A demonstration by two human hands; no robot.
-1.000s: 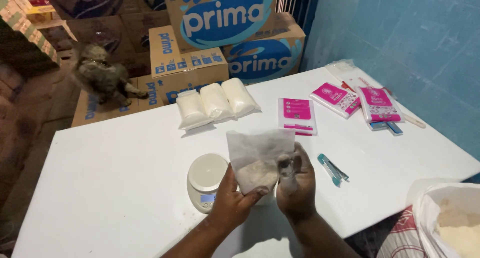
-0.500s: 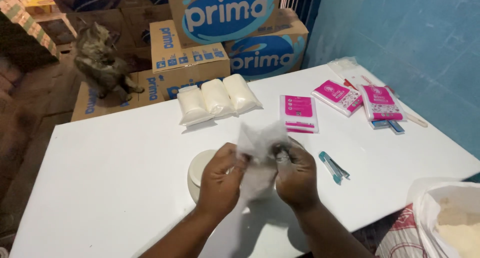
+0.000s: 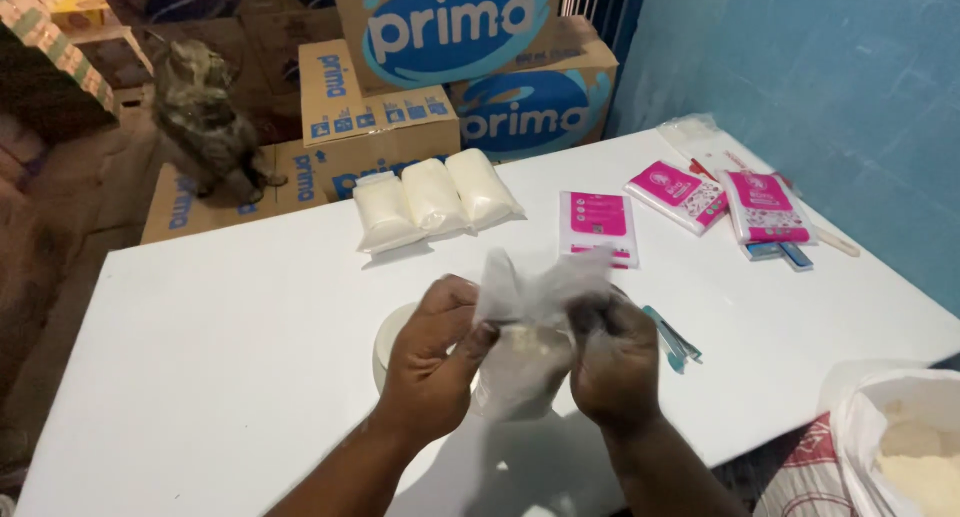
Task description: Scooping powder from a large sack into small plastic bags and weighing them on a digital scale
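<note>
I've got both hands on the bag [image 3: 525,322]: left hand [image 3: 430,362] pinches its top edge w/ thumb + fingers, right hand [image 3: 615,362] grips the other side, fingers closed. Bag's held up over the table [image 3: 240,337], white powder at its bottom. Scale [image 3: 385,342] sits just behind the left hand. Blue pen [image 3: 672,339] lies just right of the right hand. Three filled bags [image 3: 435,197] further back, pink packets [image 3: 690,202] to the right.

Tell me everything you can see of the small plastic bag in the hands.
The small plastic bag is thin and translucent, with whitish powder in its lower half. Its crumpled open top flares upward. The left hand and right hand pinch it at either side, holding it upright above the white table, partly hiding the round scale.
</note>
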